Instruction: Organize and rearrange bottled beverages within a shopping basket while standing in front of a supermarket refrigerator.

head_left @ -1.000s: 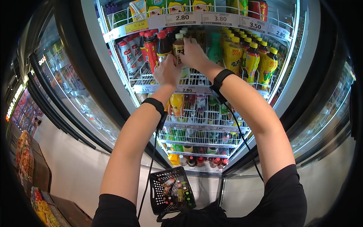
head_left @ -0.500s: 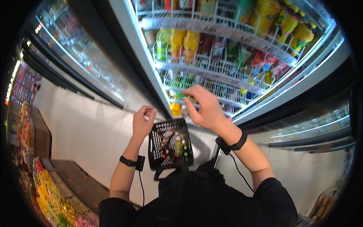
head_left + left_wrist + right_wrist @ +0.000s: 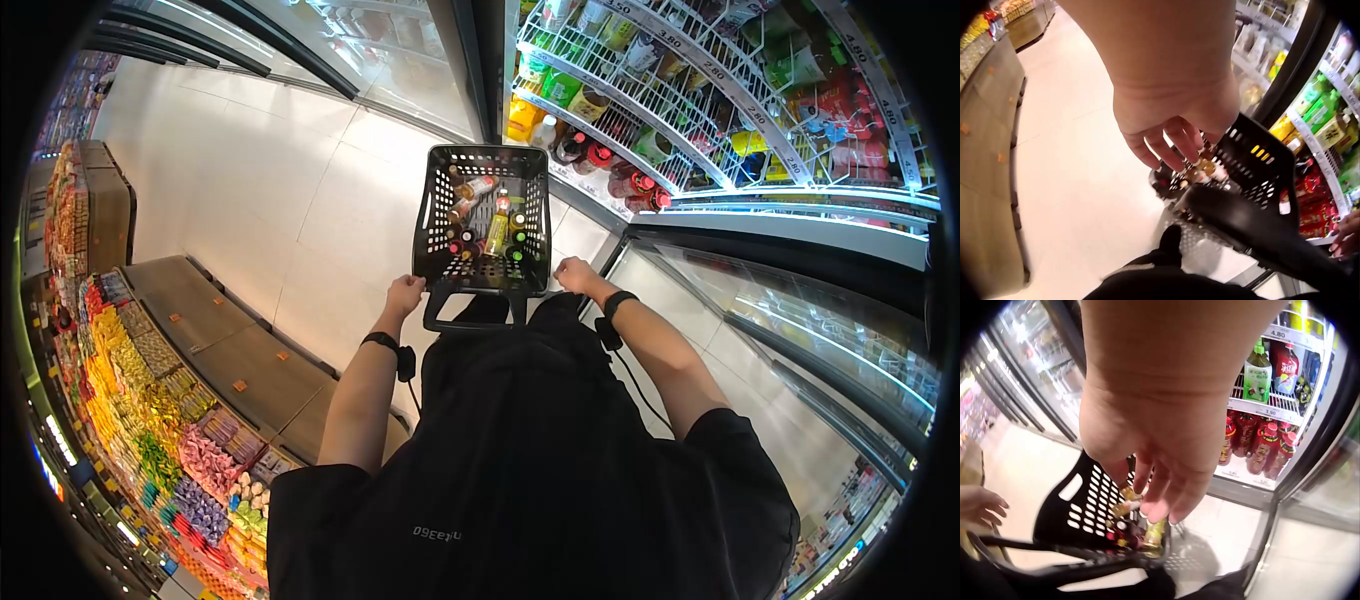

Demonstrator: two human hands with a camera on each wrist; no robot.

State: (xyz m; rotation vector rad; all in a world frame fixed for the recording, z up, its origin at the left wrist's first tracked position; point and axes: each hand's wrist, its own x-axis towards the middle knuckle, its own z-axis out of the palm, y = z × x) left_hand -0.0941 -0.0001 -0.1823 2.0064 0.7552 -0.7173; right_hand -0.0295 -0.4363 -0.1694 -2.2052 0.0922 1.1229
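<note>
A black plastic shopping basket [image 3: 432, 205] stands on the floor just ahead of the person, its handle [image 3: 470, 326] folded toward the body. Several drink bottles lie or stand in it, among them a bottle with a yellow label [image 3: 497, 234]. My left hand [image 3: 405, 294] hovers by the near left corner, its fingers loosely bent and holding nothing. On the other side, my right hand [image 3: 577, 274] hangs near the right rim, likewise with nothing in its grasp. Both wrist views show relaxed fingers above the basket.
An opened drinks fridge [image 3: 640, 90] with shelves of bottles is at the front right, its glass door [image 3: 800, 310] swung out to the right. Another glass-doored fridge [image 3: 390, 50] lies ahead. To the left runs a wooden display stand [image 3: 215, 330] with heaps of wrapped snacks [image 3: 130, 380].
Both hands have left the bottles on the upper shelf and come down to either side of the basket. The view has tilted downward and turned left.
</note>
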